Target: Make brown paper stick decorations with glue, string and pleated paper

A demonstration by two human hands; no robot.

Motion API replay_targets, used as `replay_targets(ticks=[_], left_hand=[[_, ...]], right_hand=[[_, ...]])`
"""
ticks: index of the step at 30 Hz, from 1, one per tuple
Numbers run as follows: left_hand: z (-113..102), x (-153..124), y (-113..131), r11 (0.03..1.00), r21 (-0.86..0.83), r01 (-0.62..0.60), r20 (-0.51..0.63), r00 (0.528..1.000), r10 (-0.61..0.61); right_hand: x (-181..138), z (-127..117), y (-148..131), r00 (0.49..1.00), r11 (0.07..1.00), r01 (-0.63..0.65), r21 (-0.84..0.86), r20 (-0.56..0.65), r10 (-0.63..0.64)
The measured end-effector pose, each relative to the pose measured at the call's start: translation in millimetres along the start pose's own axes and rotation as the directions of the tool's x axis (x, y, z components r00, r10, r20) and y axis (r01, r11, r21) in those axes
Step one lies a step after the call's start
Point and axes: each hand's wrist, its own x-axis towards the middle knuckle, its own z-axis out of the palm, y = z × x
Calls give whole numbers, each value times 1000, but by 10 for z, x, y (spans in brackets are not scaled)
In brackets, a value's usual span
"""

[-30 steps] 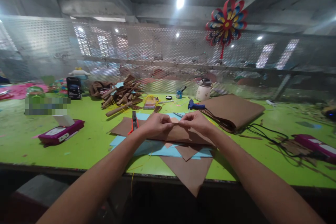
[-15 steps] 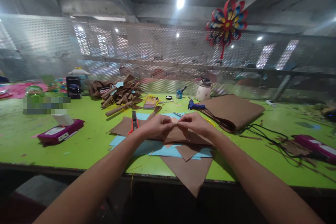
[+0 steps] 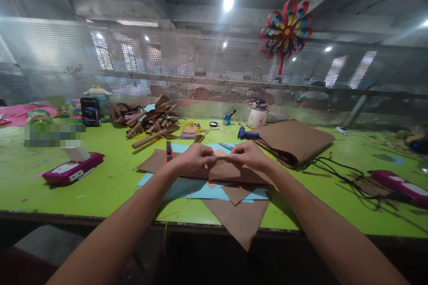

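Observation:
My left hand (image 3: 194,158) and my right hand (image 3: 246,156) meet over the middle of the green table (image 3: 110,182), each pinching the top edge of a brown paper piece (image 3: 222,170) held between them. Under it lie light blue sheets (image 3: 200,189) and brown paper triangles (image 3: 239,220), one of which hangs over the table's front edge. An orange-handled cutter (image 3: 168,151) lies just left of my left hand on a brown sheet.
A stack of brown paper (image 3: 294,139) and a blue glue gun (image 3: 245,134) with black cable (image 3: 337,171) lie to the right. Rolled brown paper pieces (image 3: 152,121) are heaped behind, magenta boxes (image 3: 72,170) sit on both sides, and a perforated screen (image 3: 200,71) carries a paper pinwheel (image 3: 286,30).
Both hands stay together pinching the brown piece, with only slight finger shifts. The view has drifted a little, nothing else has moved.

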Motion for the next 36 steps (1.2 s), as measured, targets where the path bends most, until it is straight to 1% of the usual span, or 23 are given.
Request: replay_targets(ticks=[3, 5, 7, 10, 12, 14, 16, 17, 19, 21, 22, 24, 26, 28, 30, 32, 33, 34, 35, 36], left_hand=[[-55, -20, -11, 999, -31, 36, -4, 999, -37], [-89, -33, -27, 997, -37, 71, -30, 997, -73], [-106, -37, -37, 994, -64, 92, -56, 994, -96], [-82, -17, -31, 981, -179, 73, -56, 995, -84], [-52, 0, -14, 965, -257, 50, -40, 997, -62], [-30, 4, 7, 946, -322, 39, -16, 999, -47], [-22, -6, 27, 918, -396, 34, 11, 999, -32], [-20, -15, 35, 899, -438, 31, 26, 999, -22], [-14, -32, 48, 851, -525, 32, 47, 999, -8], [1, -44, 58, 800, -598, 43, 60, 998, -9], [12, -48, 62, 777, -627, 57, 72, 997, -15], [37, -56, 75, 727, -679, 104, 125, 992, -25], [63, -65, 93, 673, -722, 159, 195, 981, -22], [91, -73, 112, 628, -756, 185, 237, 972, -1], [122, -72, 122, 613, -763, 203, 278, 960, 28], [149, -59, 111, 619, -743, 254, 350, 936, 36], [156, -47, 97, 631, -725, 277, 372, 928, 19], [156, -33, 79, 649, -704, 288, 365, 931, -17], [147, -19, 59, 672, -684, 284, 325, 943, -67], [131, -5, 40, 698, -666, 261, 248, 961, -123]], right_hand=[[18, -79, 122, 995, 989, -81, 122, -52, 88], [35, -152, 213, 990, 977, -98, 191, -81, 115], [52, -213, 271, 983, 960, -79, 268, -140, 120], [62, -219, 247, 972, 916, -26, 399, -202, 116], [55, -164, 174, 984, 904, -16, 427, -156, 91], [44, -91, 104, 995, 924, -15, 383, -85, 51], [36, -31, 73, 998, 929, -5, 370, -50, 25], [34, -13, 75, 998, 910, 1, 415, -52, 22], [28, -3, 93, 998, 821, 17, 570, -61, 22], [15, -10, 99, 1000, 721, 3, 693, -19, 14], [4, -13, 88, 1000, 699, -18, 714, 25, 0], [-24, -5, 38, 993, 714, -53, 698, 114, -37], [-53, 19, -32, 986, 768, -27, 640, 145, -86], [-77, 45, -95, 982, 817, 51, 574, 119, -145], [-89, 61, -134, 979, 841, 121, 527, 78, -190], [-91, 64, -147, 979, 848, 142, 511, 50, -195], [-88, 62, -144, 982, 850, 138, 509, 40, -183], [-84, 58, -137, 986, 852, 125, 509, 34, -165], [-79, 53, -127, 989, 855, 104, 509, 40, -145], [-74, 46, -115, 990, 861, 75, 502, 66, -125]])
